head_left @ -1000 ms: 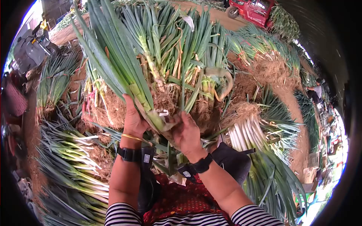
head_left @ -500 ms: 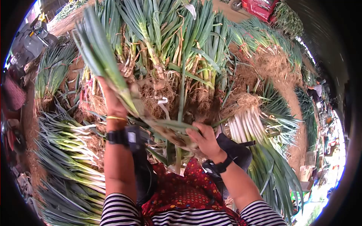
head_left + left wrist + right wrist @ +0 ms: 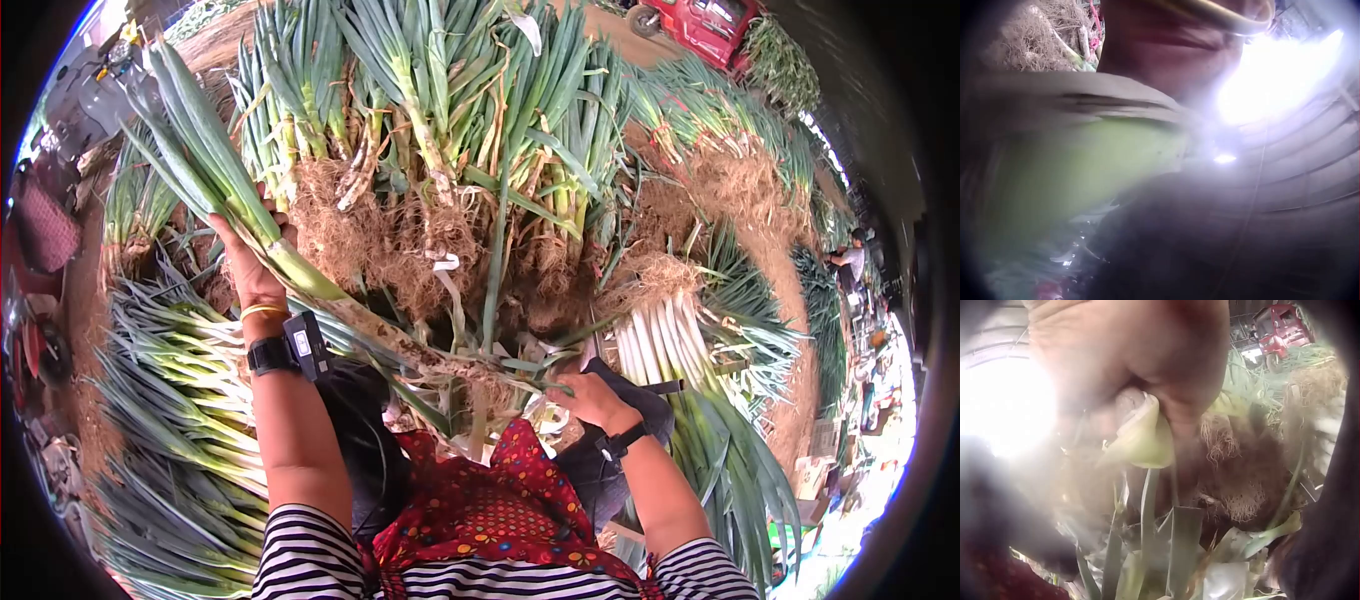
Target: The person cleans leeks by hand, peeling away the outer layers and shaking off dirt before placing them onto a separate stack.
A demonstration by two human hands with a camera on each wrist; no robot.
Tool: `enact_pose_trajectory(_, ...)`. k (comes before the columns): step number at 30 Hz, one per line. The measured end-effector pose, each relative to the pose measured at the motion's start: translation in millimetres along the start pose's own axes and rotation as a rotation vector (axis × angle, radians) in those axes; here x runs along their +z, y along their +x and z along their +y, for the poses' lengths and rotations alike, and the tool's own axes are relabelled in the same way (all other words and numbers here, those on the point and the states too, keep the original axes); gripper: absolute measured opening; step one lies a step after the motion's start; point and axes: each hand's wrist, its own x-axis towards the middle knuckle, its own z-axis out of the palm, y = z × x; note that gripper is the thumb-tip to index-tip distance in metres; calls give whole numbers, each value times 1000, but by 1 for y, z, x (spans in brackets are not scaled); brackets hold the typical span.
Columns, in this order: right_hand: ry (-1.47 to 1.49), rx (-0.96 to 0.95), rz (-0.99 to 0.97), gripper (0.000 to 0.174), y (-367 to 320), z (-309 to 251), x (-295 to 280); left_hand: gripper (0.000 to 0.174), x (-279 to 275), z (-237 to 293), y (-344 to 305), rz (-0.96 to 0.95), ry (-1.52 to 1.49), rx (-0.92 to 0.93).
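In the head view my left hand [image 3: 250, 262] grips a large green onion [image 3: 300, 273] around its stalk, leaves pointing up and left. Its soil-stained lower end [image 3: 420, 355] slants down to the right, toward my right hand. The same stalk shows as a pale green blur in the left wrist view, close below the wrist. My right hand [image 3: 597, 400] is at the right, above the lap, its fingers curled on a leaf end. In the right wrist view thumb and fingers pinch that folded, pale yellow-green leaf [image 3: 1141, 437].
Rooted green onion bundles [image 3: 440, 110] stand in front. Cleaned onions [image 3: 190, 400] are piled at left, and another white-stemmed bundle [image 3: 660, 340] lies at right. Loose peeled leaves [image 3: 1185, 550] lie below the right hand. A red vehicle [image 3: 705, 25] is parked at far right.
My hands have moved apart, the left one outward to the left with the onion, the right one down and right. The onion's lower end now slants more toward the right.
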Motion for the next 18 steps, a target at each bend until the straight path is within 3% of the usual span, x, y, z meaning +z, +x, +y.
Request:
enact_pose_trajectory(2,0,6,16,40,-2,1,-5,76,-3,5,1,13,-15,14)
enact_pose_trajectory(4,-143,185,-218,40,-5,0,-17,75,-7,14,1,22,14,57)
enact_pose_trajectory(6,-193,269,-317,41,-14,11,-20,77,-13,28,4,43,61,128)
enact_pose_trajectory(7,-243,352,-420,42,-18,16,-20,80,-13,35,4,-52,48,106)
enact_pose_trajectory(8,-135,219,-334,40,-18,17,-14,80,-14,34,3,-30,90,138)
enact_pose_trajectory(9,-141,223,-337,40,-17,18,-9,80,-15,33,2,-7,133,167)
enact_pose_trajectory(11,-196,-261,195,35,3,-17,-6,74,10,23,-10,22,164,188)
enact_pose_trajectory(12,-201,-273,197,35,15,-37,-11,69,7,19,-9,-32,139,127)
enact_pose_trajectory(14,-19,-206,355,29,42,-82,-30,62,19,2,-9,33,109,52)
enact_pose_trajectory(15,-76,-356,537,27,54,-98,-35,59,21,-7,-10,40,113,8)
enact_pose_trajectory(18,-65,-498,784,30,86,-158,-58,44,37,-27,-22,-31,28,-98)
